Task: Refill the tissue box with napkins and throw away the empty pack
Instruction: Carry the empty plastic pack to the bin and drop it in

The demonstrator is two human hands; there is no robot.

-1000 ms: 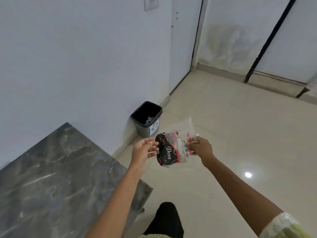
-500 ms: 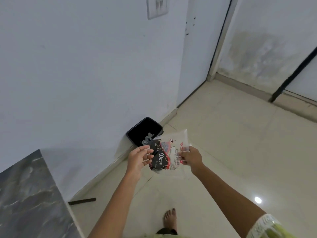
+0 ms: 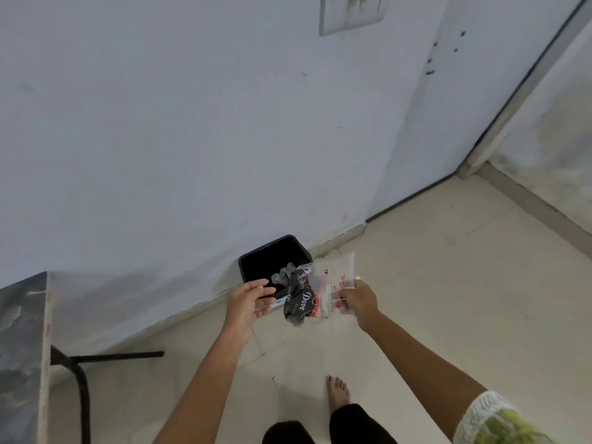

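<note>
Empty pack [image 3: 315,294], crumpled clear plastic with black and red "Dove" print, hanging above the floor just in front of the bin's near right corner, its dark end overlapping the bin's rim in this view. Pinched at its clear right edge by the right hand [image 3: 357,299], thumb and fingertips closed on the film, arm stretched forward from a white and green patterned sleeve [image 3: 490,418]. Left hand [image 3: 248,302] just beside the pack's left end, fingers spread and slightly curled, palm turned toward the plastic; whether touching it, cannot tell. Black bin [image 3: 256,257] open-topped, standing on the floor against the base of the white wall [image 3: 160,139], some grey crumpled scraps [image 3: 283,274] inside near its right edge. Pale tiled floor [image 3: 448,283] below, one bare foot [image 3: 336,392] with dark-painted toenails planted on it near the bottom edge, dark trouser legs under it. Grey marble tabletop [image 3: 19,347] at the left edge, black metal leg [image 3: 81,389] beneath. Light switch plate [image 3: 350,11] high on the wall.
</note>
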